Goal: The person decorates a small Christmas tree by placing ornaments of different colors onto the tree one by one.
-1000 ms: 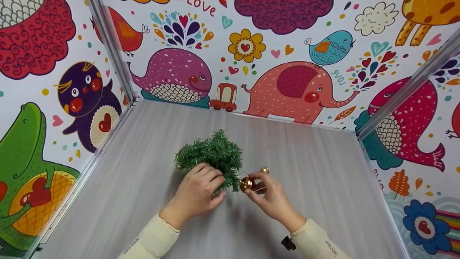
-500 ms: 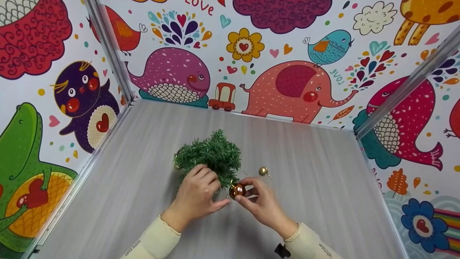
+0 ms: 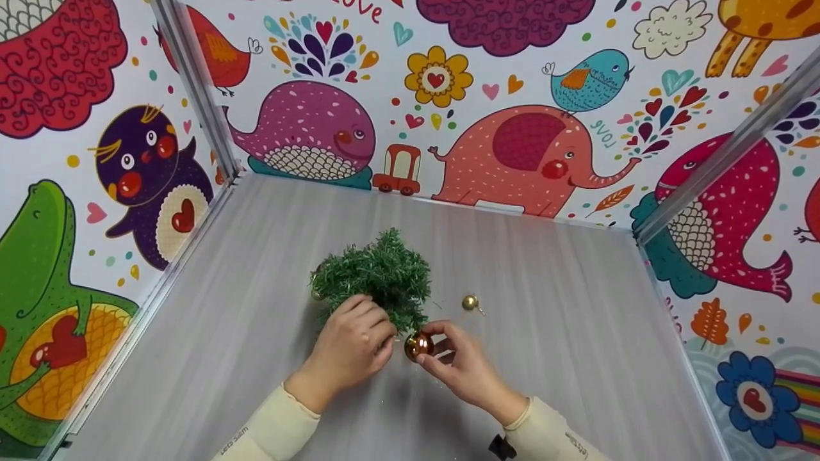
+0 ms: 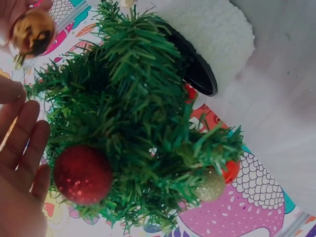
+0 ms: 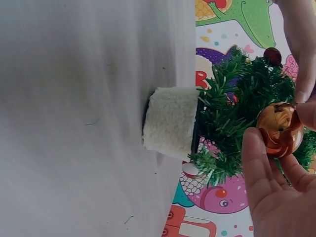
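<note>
A small artificial Christmas tree (image 3: 378,275) stands upright on the table in a fuzzy white pot (image 5: 170,121). My right hand (image 3: 471,368) pinches a shiny copper-gold Christmas ball (image 3: 418,346) between thumb and fingers, just off the tree's near right side. Beside the ball, my left hand (image 3: 352,339) has thumb and fingertips together at the ball's thin hanging loop, close to the branch tips. On the branches in the left wrist view hang a glittery red ball (image 4: 83,175), a glittery gold ball (image 4: 211,185) and a brighter red ball (image 4: 231,171).
A small gold ball (image 3: 470,301) with a hook or loop lies on the grey wood-grain table (image 3: 544,307), right of the tree. Cartoon-printed panels (image 3: 397,83) in metal frames enclose the back and sides. Tiny stray bits (image 5: 129,218) dot the table.
My right hand has brought the copper-gold ball left and nearer me, to the left hand's fingertips. The left thumb spread out towards the ball, then drew back in. The tree stays put.
</note>
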`<state>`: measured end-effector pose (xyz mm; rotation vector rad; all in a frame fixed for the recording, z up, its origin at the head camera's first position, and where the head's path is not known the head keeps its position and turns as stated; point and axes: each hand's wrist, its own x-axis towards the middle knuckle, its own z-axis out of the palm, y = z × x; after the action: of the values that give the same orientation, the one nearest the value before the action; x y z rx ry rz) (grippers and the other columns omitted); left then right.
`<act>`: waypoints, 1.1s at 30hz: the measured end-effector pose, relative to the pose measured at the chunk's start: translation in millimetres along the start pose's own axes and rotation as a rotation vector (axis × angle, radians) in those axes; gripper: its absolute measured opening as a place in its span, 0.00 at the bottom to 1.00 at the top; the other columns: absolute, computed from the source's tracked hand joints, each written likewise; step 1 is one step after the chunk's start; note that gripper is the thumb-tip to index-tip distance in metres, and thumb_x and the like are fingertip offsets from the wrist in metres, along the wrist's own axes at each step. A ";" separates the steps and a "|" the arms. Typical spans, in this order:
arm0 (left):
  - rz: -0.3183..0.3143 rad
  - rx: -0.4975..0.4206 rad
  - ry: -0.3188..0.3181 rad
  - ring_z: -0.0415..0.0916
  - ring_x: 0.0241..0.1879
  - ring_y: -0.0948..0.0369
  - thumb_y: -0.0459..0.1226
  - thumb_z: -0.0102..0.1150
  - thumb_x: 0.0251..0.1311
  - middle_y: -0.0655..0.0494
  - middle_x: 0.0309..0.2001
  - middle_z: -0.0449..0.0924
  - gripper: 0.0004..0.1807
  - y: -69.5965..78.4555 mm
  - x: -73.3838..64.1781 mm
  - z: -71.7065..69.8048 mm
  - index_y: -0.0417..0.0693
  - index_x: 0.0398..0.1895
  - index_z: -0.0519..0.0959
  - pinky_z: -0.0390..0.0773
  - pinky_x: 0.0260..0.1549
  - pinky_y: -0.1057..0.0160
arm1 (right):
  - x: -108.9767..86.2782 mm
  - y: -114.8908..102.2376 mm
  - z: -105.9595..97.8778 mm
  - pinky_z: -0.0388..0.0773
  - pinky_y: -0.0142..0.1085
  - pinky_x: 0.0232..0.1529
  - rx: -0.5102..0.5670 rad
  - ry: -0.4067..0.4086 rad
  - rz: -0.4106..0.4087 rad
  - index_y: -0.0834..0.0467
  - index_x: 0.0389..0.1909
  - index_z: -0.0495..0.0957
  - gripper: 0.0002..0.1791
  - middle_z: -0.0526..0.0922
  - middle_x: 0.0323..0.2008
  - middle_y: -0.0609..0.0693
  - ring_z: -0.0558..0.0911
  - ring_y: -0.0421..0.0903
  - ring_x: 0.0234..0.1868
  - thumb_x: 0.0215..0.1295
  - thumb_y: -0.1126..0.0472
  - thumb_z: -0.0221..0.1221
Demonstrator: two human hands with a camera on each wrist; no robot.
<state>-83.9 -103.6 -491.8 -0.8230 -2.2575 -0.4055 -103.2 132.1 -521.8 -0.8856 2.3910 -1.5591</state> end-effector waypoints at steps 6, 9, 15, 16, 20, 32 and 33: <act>-0.034 -0.035 0.017 0.78 0.33 0.58 0.35 0.68 0.49 0.60 0.27 0.81 0.03 -0.4 0.1 1.8 0.52 0.22 0.82 0.76 0.52 0.54 | 2.2 9.2 4.5 0.83 0.37 0.40 -0.028 -0.053 -0.029 0.56 0.59 0.73 0.22 0.79 0.51 0.48 0.82 0.46 0.48 0.67 0.58 0.64; -0.036 -0.034 0.024 0.78 0.32 0.58 0.36 0.68 0.50 0.60 0.26 0.80 0.04 -0.6 -0.6 3.7 0.52 0.22 0.82 0.76 0.51 0.53 | 3.8 9.5 6.8 0.83 0.38 0.43 -0.061 -0.040 -0.055 0.57 0.59 0.73 0.22 0.79 0.51 0.48 0.81 0.48 0.50 0.66 0.59 0.65; -0.029 -0.038 0.040 0.78 0.32 0.58 0.35 0.69 0.49 0.59 0.26 0.80 0.04 -0.2 -0.5 5.4 0.51 0.22 0.82 0.76 0.52 0.53 | 7.1 9.3 11.0 0.81 0.42 0.46 -0.158 0.044 -0.168 0.55 0.57 0.75 0.21 0.78 0.54 0.45 0.80 0.49 0.53 0.64 0.64 0.65; -0.028 -0.038 0.039 0.78 0.32 0.58 0.35 0.68 0.49 0.59 0.26 0.80 0.04 0.0 -0.5 5.4 0.51 0.22 0.83 0.76 0.52 0.53 | 7.7 8.6 11.8 0.81 0.43 0.46 -0.170 0.065 -0.197 0.55 0.56 0.76 0.20 0.79 0.53 0.44 0.80 0.49 0.53 0.64 0.64 0.66; -0.028 -0.038 0.039 0.78 0.31 0.58 0.35 0.68 0.49 0.59 0.25 0.80 0.04 0.7 -0.8 5.0 0.51 0.22 0.83 0.76 0.52 0.53 | 10.7 3.7 15.6 0.80 0.42 0.46 -0.200 0.136 -0.318 0.53 0.49 0.80 0.14 0.80 0.50 0.41 0.80 0.44 0.50 0.63 0.66 0.67; -0.034 -0.047 0.039 0.78 0.32 0.58 0.36 0.69 0.49 0.60 0.26 0.81 0.04 4.1 2.4 4.6 0.51 0.22 0.83 0.75 0.52 0.53 | 16.7 -3.3 26.8 0.78 0.39 0.45 -0.211 0.276 -0.420 0.48 0.36 0.83 0.08 0.82 0.41 0.42 0.80 0.43 0.44 0.62 0.66 0.67; -0.033 -0.048 0.042 0.78 0.32 0.58 0.36 0.69 0.48 0.60 0.26 0.80 0.04 3.7 2.4 4.7 0.51 0.22 0.83 0.75 0.52 0.53 | 16.4 -3.0 26.4 0.78 0.40 0.46 -0.207 0.277 -0.422 0.49 0.36 0.83 0.08 0.83 0.41 0.43 0.80 0.44 0.44 0.62 0.67 0.67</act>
<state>-85.2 -97.5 -493.2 -0.7949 -2.2326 -0.4894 -104.0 101.5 -527.9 -1.3742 2.7314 -1.6863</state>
